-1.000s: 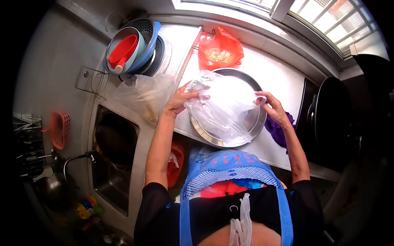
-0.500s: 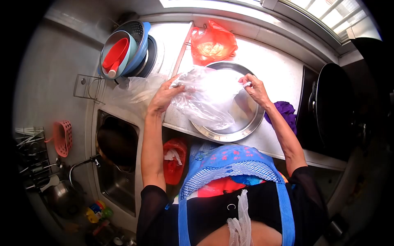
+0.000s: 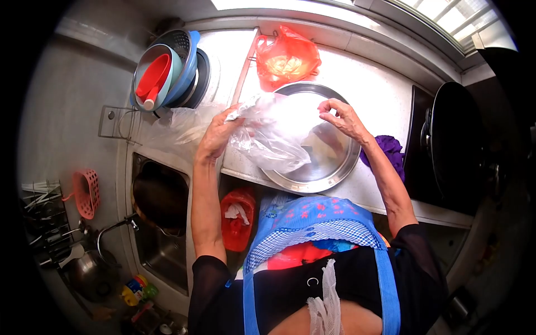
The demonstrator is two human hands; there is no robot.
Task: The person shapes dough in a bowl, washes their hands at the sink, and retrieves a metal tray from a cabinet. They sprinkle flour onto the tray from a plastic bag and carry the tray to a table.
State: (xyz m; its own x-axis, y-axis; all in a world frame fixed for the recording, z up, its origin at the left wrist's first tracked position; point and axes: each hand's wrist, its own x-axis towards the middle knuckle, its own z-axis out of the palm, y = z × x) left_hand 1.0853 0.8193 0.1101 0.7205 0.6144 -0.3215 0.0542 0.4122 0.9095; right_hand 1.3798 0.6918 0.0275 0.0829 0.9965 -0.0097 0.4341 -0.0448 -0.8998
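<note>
A clear plastic bag (image 3: 268, 139) hangs bunched over the left part of a round metal tray (image 3: 326, 181) on the counter. My left hand (image 3: 218, 134) is closed on the bag's upper left side. Above the tray's right half is my right hand (image 3: 341, 118), its thumb and fingertips pinched near the bag's bright right side. Glare hides whether a bit of plastic is between them. Behind the tray sits a red plastic bag (image 3: 287, 58). Another clear bag (image 3: 181, 125) lies left of my left hand.
Stacked bowls with a red scoop (image 3: 153, 78) stand at the back left. The sink (image 3: 162, 254) holds a dark pan (image 3: 159, 195). A purple cloth (image 3: 389, 153) and a black wok (image 3: 458, 142) are on the right. Below the counter edge is a red container (image 3: 237, 240).
Both hands have shifted left, with the right drawing closer to the left. The bag has bunched toward my left hand, uncovering more of the tray's right side.
</note>
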